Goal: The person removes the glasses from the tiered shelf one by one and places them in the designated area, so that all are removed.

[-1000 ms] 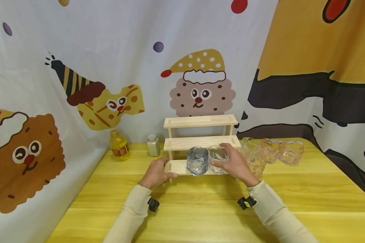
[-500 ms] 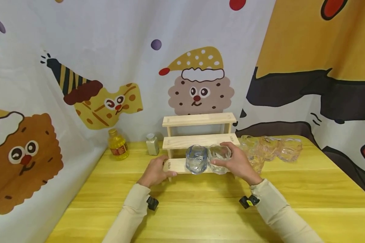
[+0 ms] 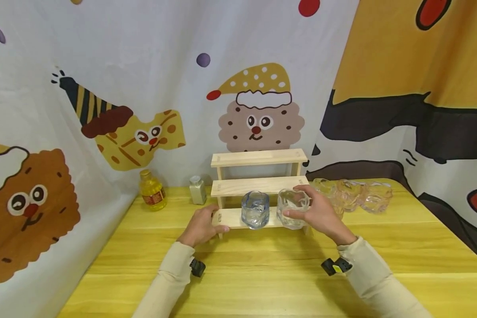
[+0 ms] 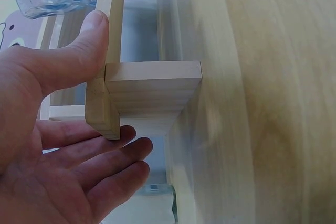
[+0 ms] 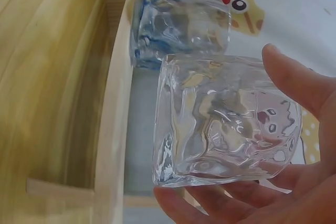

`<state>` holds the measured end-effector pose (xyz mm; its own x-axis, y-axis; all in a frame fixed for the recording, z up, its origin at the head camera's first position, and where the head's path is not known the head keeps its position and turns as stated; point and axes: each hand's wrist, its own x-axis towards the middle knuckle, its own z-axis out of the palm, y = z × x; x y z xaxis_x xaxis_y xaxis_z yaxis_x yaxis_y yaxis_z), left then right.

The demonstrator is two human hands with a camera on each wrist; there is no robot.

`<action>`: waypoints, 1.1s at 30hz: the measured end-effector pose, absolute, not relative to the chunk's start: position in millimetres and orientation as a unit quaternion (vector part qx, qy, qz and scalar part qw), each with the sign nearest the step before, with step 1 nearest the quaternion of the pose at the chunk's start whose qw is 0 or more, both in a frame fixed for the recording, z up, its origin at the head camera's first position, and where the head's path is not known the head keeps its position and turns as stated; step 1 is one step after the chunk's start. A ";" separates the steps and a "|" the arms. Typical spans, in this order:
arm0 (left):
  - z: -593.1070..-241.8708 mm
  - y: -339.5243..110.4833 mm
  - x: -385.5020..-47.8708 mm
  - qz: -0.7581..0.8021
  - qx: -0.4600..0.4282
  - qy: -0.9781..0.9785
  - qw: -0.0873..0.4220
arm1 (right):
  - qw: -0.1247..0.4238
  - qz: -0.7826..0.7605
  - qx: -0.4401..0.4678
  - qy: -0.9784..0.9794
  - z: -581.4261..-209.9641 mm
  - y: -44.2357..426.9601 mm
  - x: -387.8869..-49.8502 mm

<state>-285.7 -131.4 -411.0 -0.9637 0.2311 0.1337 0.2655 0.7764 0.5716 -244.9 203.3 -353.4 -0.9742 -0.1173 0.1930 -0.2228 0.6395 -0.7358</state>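
A three-step wooden rack [image 3: 231,218] stands on the table. The left hand [image 3: 200,226] grips the left end of its lowest step; in the left wrist view this hand [image 4: 58,177] has its thumb over the board [image 4: 111,30] and its fingers at the far side. The right hand [image 3: 322,216] holds a clear glass [image 3: 292,210] at the right part of that step, between thumb and fingers. In the right wrist view the clear glass [image 5: 220,124] is upright relative to the step. A blue-tinted glass [image 3: 255,210] stands mid-step, a gap separating the two.
Several clear and pinkish glasses [image 3: 375,197] stand on the table to the right of the rack. A yellow oil bottle [image 3: 153,191] and a small lidded jar [image 3: 198,191] stand back left. A patterned cloth [image 3: 143,57] hangs behind the table [image 3: 246,274].
The right hand has shifted the clear glass to the right, widening the gap from the blue-tinted glass. The left hand keeps its grip on the rack. The head view has shifted slightly.
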 end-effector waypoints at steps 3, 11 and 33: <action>-411.5 -132.4 -285.4 -0.307 -0.128 -0.943 0.026 | 0.062 0.411 0.092 -0.905 -351.2 209.8 -241.5; -411.0 -133.6 -284.6 -0.305 -0.123 -0.944 0.028 | 0.066 0.397 0.093 -0.911 -343.8 232.5 -236.4; -410.6 -131.9 -285.8 -0.302 -0.131 -0.944 0.030 | 0.046 0.379 0.045 -0.923 -328.2 299.1 -229.6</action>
<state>-285.8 -131.9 -410.6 -0.9637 0.2294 0.1363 0.2659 0.7833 0.5619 -229.6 299.1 -328.2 -0.9917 -0.0480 0.1193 -0.1180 0.7086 -0.6957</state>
